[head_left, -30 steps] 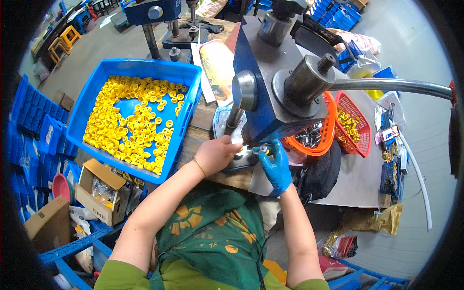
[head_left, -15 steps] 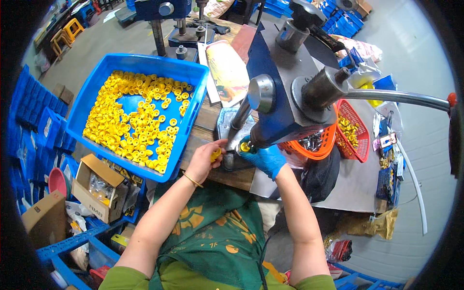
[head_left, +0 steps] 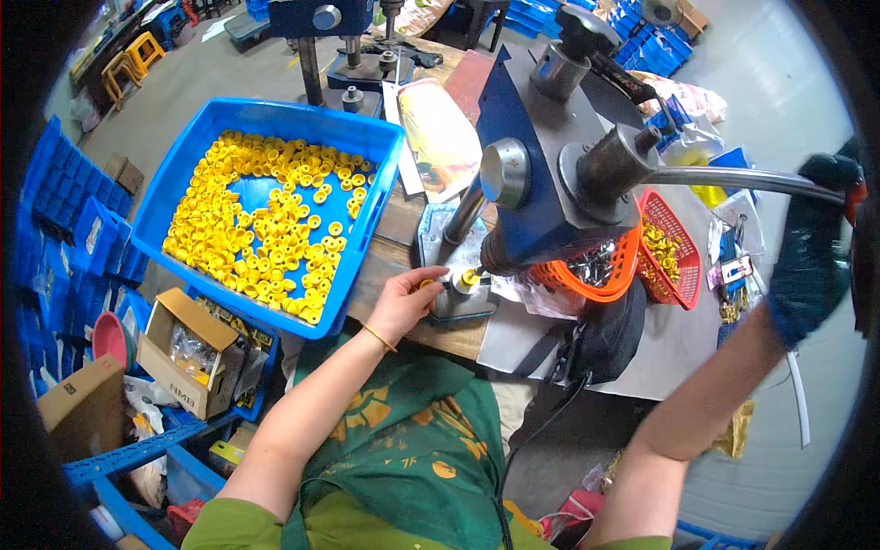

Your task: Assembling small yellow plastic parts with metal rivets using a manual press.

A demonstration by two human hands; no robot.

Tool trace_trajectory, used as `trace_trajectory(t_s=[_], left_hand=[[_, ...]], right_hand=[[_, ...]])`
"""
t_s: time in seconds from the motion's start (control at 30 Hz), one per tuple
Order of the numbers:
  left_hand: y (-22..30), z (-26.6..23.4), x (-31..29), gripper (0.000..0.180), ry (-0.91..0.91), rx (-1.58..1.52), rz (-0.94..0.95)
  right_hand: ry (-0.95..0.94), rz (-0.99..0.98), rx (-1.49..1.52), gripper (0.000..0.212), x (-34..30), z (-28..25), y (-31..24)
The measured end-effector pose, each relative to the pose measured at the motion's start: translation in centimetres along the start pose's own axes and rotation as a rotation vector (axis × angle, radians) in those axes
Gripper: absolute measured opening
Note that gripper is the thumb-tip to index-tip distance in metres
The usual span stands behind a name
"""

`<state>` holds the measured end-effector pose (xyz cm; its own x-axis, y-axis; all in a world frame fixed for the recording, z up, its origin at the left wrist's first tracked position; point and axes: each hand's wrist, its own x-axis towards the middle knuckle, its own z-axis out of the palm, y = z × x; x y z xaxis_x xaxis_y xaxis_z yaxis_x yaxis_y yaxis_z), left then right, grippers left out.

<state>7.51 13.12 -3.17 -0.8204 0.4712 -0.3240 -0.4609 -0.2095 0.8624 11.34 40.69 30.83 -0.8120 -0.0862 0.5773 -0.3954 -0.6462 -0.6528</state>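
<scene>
A hand press (head_left: 536, 174) with a dark blue body stands at the bench edge in front of me. Under its ram a small yellow cap (head_left: 469, 278) sits on the fixture. Just left of it is my left hand (head_left: 408, 304), bare, fingers curled, with a bit of another yellow cap (head_left: 426, 284) showing between them. Far to the right, my right hand (head_left: 814, 243) in a glove is closed around the end of the press's long metal lever (head_left: 733, 177). The glove looks dark there, and its fingers partly hide the lever's red tip.
A blue tray (head_left: 147, 240) with many yellow caps stands left of the press. Right of it are an orange basket (head_left: 600, 291) of metal parts and a red basket (head_left: 683, 291) of yellow-and-metal pieces. A second press (head_left: 316, 18) stands behind. An open carton (head_left: 170, 362) sits lower left.
My right hand has left the fixture under the ram and moved far right onto the lever's end. The yellow cap it had there now sits under the ram. My left hand has shifted slightly right.
</scene>
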Motion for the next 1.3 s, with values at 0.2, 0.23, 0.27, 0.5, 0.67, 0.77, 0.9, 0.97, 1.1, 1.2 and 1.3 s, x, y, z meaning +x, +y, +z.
trace_trajectory(t_s=[0.2,0.23,0.27,0.5,0.67,0.77,0.9,0.97,1.1,1.2,1.3], left_hand=[[-0.4,1.6,0.3,0.029,0.058,0.539,0.405],[-0.5,1.5,0.4,0.029,0.058,0.542,0.397],[-0.4,1.6,0.7,0.03,0.063,0.659,0.432],[0.4,2.4,0.2,0.045,0.141,0.93,0.589],[0.6,1.9,0.2,0.044,0.038,1.071,0.621],[0.4,2.0,0.2,0.033,0.098,0.927,0.599],[-1.8,0.3,0.8,0.022,0.106,0.364,0.21],[-1.0,0.7,0.6,0.023,0.068,0.233,-0.004],[0.8,1.0,0.1,0.026,0.069,-0.364,-0.117],[1.0,2.1,0.4,0.028,-0.015,-0.532,-0.173],[0.8,1.6,0.2,0.03,0.076,-0.506,-0.179]], right_hand=[[0.046,0.175,-1.03,0.065,-9.5,2.2,-3.6],[0.423,0.098,-1.34,0.068,-11.2,3.9,-2.4],[0.429,0.104,-1.336,0.068,-11.5,3.8,-2.4],[0.631,0.025,-1.449,0.071,-11.7,3.9,-2.5],[0.464,0.073,-1.426,0.067,-11.0,4.3,-2.2],[0.454,0.506,-1.372,0.072,-11.8,4.9,-0.7],[0.073,0.885,-1.353,0.08,-15.8,0.4,4.4],[0.44,0.979,-0.883,0.086,-18.9,-2.8,8.6],[0.211,0.311,-1.288,0.057,-14.6,2.4,4.8],[0.316,0.288,-1.262,0.049,-16.3,-2.8,-1.3],[0.406,0.264,-1.059,0.037,-9.6,-7.0,9.1]])
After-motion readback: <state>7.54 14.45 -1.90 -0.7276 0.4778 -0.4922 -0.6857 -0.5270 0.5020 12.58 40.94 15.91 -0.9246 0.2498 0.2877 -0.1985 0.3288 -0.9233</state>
